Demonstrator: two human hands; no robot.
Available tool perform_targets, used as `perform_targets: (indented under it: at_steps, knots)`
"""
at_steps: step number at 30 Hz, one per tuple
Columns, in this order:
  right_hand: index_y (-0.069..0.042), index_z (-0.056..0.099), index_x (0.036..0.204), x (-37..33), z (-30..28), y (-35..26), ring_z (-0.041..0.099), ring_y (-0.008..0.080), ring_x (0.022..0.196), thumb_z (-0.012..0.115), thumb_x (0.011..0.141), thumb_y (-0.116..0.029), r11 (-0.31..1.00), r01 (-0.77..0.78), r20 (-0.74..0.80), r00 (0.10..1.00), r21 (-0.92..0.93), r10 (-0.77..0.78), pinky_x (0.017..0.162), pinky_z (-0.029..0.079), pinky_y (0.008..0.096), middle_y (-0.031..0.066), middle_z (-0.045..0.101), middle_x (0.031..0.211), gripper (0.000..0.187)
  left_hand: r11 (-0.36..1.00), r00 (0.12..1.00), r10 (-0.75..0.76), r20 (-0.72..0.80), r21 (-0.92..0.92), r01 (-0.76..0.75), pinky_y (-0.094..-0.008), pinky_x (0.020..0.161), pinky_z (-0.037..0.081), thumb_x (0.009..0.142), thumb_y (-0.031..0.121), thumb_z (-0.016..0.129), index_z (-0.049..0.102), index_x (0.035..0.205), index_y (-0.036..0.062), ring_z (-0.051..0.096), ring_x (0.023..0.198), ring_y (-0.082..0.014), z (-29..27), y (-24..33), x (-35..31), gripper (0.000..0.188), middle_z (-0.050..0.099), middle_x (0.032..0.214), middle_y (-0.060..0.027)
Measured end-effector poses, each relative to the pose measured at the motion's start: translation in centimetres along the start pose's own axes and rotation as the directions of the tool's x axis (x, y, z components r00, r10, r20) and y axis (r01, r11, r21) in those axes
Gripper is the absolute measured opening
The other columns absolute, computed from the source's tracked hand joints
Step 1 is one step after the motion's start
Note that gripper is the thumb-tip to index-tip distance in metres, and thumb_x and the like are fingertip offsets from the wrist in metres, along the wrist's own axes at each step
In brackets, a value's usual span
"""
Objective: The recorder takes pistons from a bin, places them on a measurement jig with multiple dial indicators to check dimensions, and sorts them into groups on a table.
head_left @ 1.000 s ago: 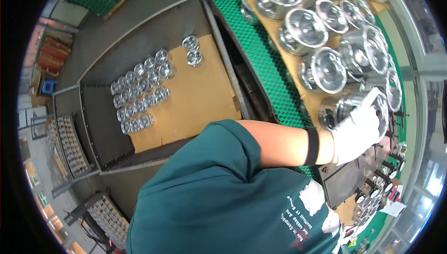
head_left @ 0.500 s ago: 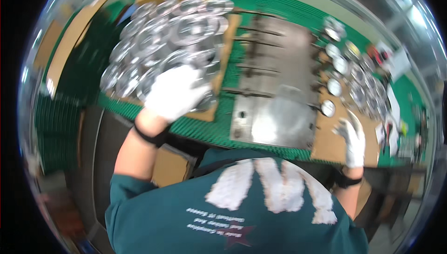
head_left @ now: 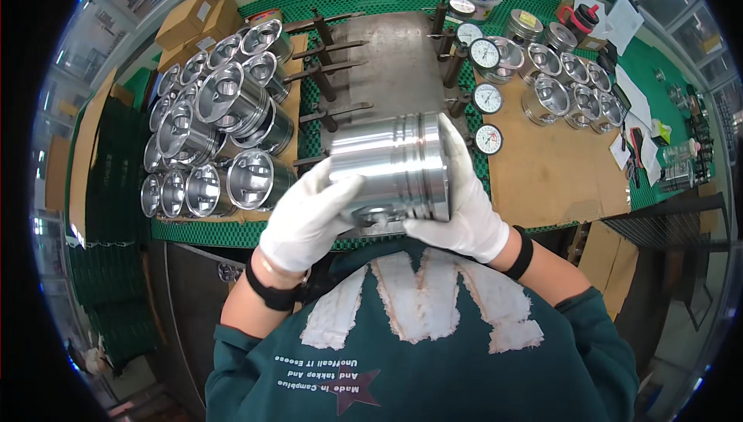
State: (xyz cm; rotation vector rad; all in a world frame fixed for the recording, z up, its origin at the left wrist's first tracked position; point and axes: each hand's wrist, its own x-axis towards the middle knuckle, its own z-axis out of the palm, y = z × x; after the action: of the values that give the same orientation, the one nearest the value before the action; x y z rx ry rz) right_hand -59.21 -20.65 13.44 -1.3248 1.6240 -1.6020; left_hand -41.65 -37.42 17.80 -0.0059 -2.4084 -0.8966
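Head view: metal piston (head_left: 391, 163) sideways between hands (head_left: 303, 221) (head_left: 470, 213), touching both.

There are two hands (head_left: 472, 211) and two black wristbands (head_left: 526, 254). They have one big cup (head_left: 387, 159). The left pile (head_left: 251, 178) has more than ten cups, too squashed to count. I see five round dials (head_left: 484, 53), one metal plate (head_left: 391, 58), one tub (head_left: 481, 12) and one star (head_left: 347, 391).

the left hand (head_left: 302, 217) has come away from the group of pistons (head_left: 220, 105), and a metal piston (head_left: 383, 167) is now held sideways between both hands. the right hand (head_left: 470, 213), open over the cardboard (head_left: 557, 170) half a second ago, grips its ringed end.
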Motion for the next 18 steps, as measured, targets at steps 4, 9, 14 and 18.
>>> perform_targets:
  at_steps: [4,9,14,18]
  knots:
    - [0.000,0.022,0.152,-0.3,-1.3,2.4,0.049,0.0379,0.125,0.091,0.062,-0.035,0.971,0.065,-0.036,0.997,-0.231,-0.075,0.106,0.039,0.0451,0.0225,0.044,0.136,0.119,0.624,0.765,-0.518,0.384,-0.442,0.644,-0.0319,0.099,0.047,0.079,0.013,0.080,0.046,0.136,-0.0027,0.059,0.113,-0.0152,3.4,-1.2,0.8,0.069,0.063,0.121,-0.0091]
    - [-0.010,0.045,0.137,1.1,-1.6,1.9,0.057,0.0414,0.107,0.089,0.054,-0.030,0.813,0.092,0.023,0.995,-0.575,-0.097,0.093,0.049,0.0469,0.0226,0.052,0.124,0.096,0.926,0.963,-0.246,-0.110,0.268,0.267,-0.0444,0.105,0.044,0.062,0.013,0.087,0.044,0.138,-0.0015,0.051,0.122,-0.0416,7.5,-1.6,0.5,0.089,0.051,0.135,-0.0221]
    - [-0.010,0.047,0.136,2.4,-1.4,3.7,0.057,0.0431,0.111,0.083,0.064,-0.022,0.777,0.238,0.135,0.971,-0.583,-0.196,0.093,0.051,0.0471,0.0234,0.051,0.130,0.082,0.922,0.999,-0.037,-0.010,0.385,0.038,-0.0462,0.096,0.051,0.056,0.014,0.086,0.048,0.132,0.0047,0.050,0.123,-0.0463,9.2,-3.4,-0.2,0.085,0.048,0.137,-0.0217]
    - [-0.007,0.039,0.145,0.7,-3.1,2.8,0.060,0.0374,0.111,0.080,0.070,-0.020,0.845,0.209,0.109,0.978,-0.493,-0.178,0.094,0.051,0.0435,0.0234,0.055,0.127,0.087,0.903,0.995,-0.092,-0.037,0.417,0.099,-0.0445,0.089,0.055,0.063,0.014,0.084,0.053,0.116,0.0059,0.053,0.121,-0.0451,9.2,-3.4,-0.2,0.061,0.050,0.139,-0.0215]
